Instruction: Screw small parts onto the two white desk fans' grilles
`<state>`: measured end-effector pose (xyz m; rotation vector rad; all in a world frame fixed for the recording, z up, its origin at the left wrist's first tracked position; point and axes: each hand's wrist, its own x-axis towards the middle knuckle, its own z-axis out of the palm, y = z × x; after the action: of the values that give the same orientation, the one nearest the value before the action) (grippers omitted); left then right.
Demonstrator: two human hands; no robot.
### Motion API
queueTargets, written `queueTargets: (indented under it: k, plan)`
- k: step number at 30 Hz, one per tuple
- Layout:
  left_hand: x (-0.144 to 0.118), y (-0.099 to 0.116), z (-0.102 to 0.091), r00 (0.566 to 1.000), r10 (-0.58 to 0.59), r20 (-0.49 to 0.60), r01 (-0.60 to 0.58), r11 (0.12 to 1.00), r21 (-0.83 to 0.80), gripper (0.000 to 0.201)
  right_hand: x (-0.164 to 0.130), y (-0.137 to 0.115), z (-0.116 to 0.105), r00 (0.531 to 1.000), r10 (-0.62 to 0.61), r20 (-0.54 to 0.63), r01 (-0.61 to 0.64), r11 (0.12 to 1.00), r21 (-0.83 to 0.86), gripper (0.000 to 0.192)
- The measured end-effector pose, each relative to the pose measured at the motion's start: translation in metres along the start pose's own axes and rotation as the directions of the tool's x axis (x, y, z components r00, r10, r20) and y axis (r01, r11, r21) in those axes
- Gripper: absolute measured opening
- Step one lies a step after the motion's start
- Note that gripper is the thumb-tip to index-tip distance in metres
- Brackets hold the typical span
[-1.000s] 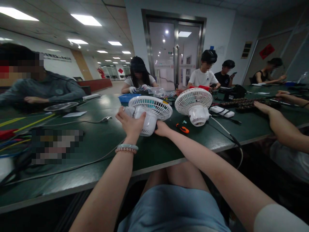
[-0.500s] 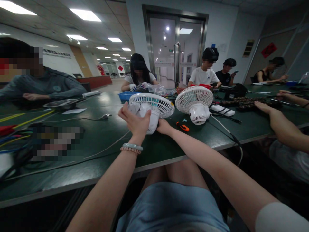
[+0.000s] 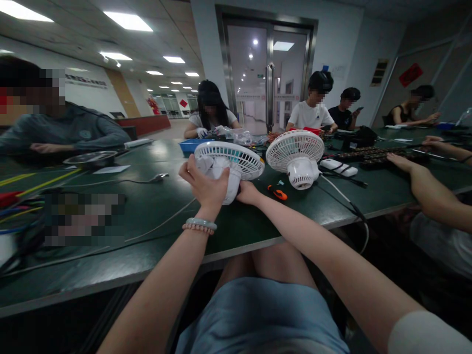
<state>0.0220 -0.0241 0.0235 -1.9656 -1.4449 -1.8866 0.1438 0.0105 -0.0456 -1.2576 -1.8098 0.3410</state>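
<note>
A long table (image 3: 155, 211) with a smooth, dark green top runs from left to far right, its pale edge nearest the camera. Several people sit around it, and a co-worker's bare forearm (image 3: 427, 189) lies on it at the right.

Just beyond the near edge, at centre, a small white plastic fan (image 3: 236, 164) is held tilted above the tabletop, its round ribbed grille facing up and away, its rounded slotted motor housing toward the camera. The left hand (image 3: 204, 184), with beaded bracelets at the wrist, wraps fingers around the housing's left side in a firm grasp. The right hand (image 3: 248, 192) presses against the housing's lower right; its fingers are hidden behind the fan, so how far they close cannot be told.

Just to the right, a second white fan (image 3: 297, 155) of the same shape rests on the table, its grille tilted. A thin grey cable (image 3: 162, 227) curves across the top on the left. Between the fans lies a small orange-and-black tool (image 3: 277, 192). Farther away sits a shallow blue tray (image 3: 191, 146).
</note>
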Motion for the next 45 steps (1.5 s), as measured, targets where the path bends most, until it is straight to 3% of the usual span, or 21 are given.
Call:
queueTargets:
  k: [5, 10, 15, 23, 31, 35, 42, 45]
  plan:
    - [0.000, 0.001, 0.001, 0.997, 0.027, 0.069, -0.029, 0.999, 0.020, 0.088, 0.001, 0.002, 0.000, 0.998, 0.059, 0.016, -0.059, 0.998, -0.004, 0.052]
    - [0.004, -0.003, 0.003, 0.998, -0.059, 0.010, 0.059, 0.998, 0.036, 0.088, 0.000, -0.003, -0.002, 1.000, -0.012, -0.014, 0.011, 0.999, -0.040, 0.053]
    - [0.006, -0.006, 0.002, 0.998, -0.063, -0.032, 0.063, 0.998, 0.008, 0.088, -0.001, -0.007, -0.003, 0.996, 0.039, -0.078, -0.042, 0.998, -0.043, 0.051]
    - [0.007, -0.009, 0.006, 0.994, -0.108, 0.012, 0.108, 0.994, 0.003, 0.085, -0.001, -0.002, -0.005, 0.998, 0.054, -0.032, -0.056, 0.997, -0.061, 0.057]
    - [0.008, -0.012, 0.004, 0.992, -0.122, -0.016, 0.122, 0.993, 0.002, 0.081, -0.001, -0.006, -0.005, 0.996, 0.088, 0.012, -0.086, 0.989, -0.124, 0.029]
    - [0.011, -0.021, 0.006, 0.987, -0.155, -0.039, 0.155, 0.988, -0.010, 0.080, -0.001, -0.005, -0.004, 0.993, 0.109, 0.044, -0.099, 0.978, -0.183, 0.019]
    - [0.020, -0.051, 0.015, 0.960, -0.251, -0.121, 0.249, 0.968, -0.035, 0.081, 0.000, -0.002, -0.001, 0.990, 0.120, 0.078, -0.095, 0.960, -0.264, 0.023]
    - [0.026, -0.070, 0.022, 0.937, -0.338, -0.087, 0.335, 0.941, -0.056, 0.082, 0.000, -0.002, 0.000, 0.992, 0.086, 0.090, -0.056, 0.955, -0.292, 0.024]
